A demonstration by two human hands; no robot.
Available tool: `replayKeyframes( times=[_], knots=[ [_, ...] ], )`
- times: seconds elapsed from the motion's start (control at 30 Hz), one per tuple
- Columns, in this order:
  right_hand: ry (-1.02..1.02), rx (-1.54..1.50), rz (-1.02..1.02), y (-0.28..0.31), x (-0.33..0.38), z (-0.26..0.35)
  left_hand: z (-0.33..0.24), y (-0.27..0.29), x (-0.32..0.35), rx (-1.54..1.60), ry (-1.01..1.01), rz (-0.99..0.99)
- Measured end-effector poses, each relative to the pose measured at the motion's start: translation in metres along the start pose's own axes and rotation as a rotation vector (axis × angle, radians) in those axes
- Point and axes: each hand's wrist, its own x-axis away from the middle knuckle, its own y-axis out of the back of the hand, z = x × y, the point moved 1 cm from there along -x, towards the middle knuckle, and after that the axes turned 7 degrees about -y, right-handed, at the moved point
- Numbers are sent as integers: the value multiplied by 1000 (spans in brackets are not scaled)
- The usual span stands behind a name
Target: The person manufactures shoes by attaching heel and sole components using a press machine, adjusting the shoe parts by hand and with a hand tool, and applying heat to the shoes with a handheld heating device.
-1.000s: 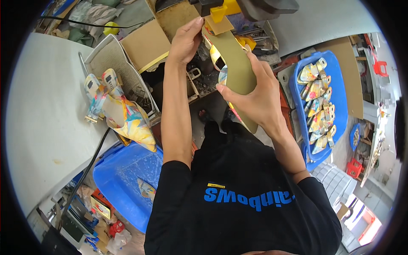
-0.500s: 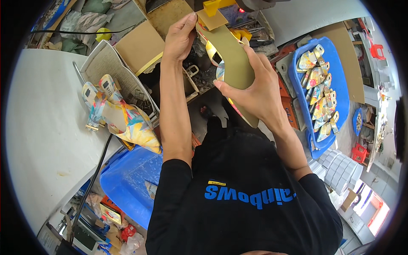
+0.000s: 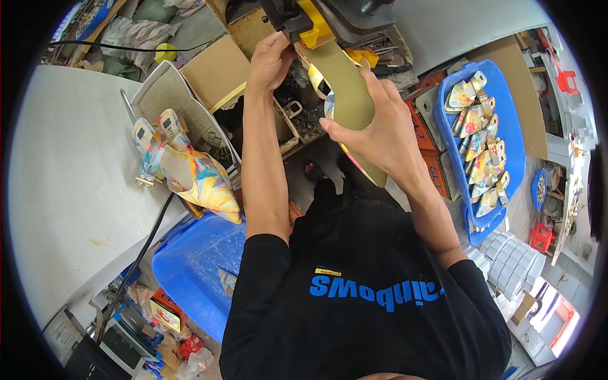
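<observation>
A multicoloured patterned shoe (image 3: 352, 98) is held sole-up in front of me, its olive sole facing me. My right hand (image 3: 380, 123) grips it around the middle, thumb on the near left edge and fingers on the other side. At the shoe's far end, my left hand (image 3: 273, 60) is closed, its fingertips pinching the left edge; part of that grip is hidden. That end meets a yellow machine part (image 3: 315, 25) under a black machine head (image 3: 285, 14).
Left, a pair of patterned shoes (image 3: 190, 168) sits on the white table (image 3: 69, 190) beside a box of metal pieces (image 3: 158, 95). A blue bin (image 3: 190, 266) lies below. Right, a blue tray (image 3: 516, 145) holds several patterned shoes. Black cable (image 3: 152, 237) crosses the table edge.
The shoe's far end has come up against the yellow machine part, and the black machine head now shows over it. Both hands keep their hold; the whole view has shifted slightly.
</observation>
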Motion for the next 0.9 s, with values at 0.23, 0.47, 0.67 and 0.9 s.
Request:
replayKeyframes(
  times=[0.23,0.47,0.67,0.9],
  knots=[
    [50,-22,27,0,-2,-1,-2,0,4,30,-43,-92],
    [21,-105,63,8,-1,-11,-21,-9,93,-1222,-66,-680],
    [17,-211,184,10,-11,-11,18,68,148,-1669,872,-115],
    [-70,-192,307,17,-19,-18,35,71,139,-1888,943,110]
  ],
)
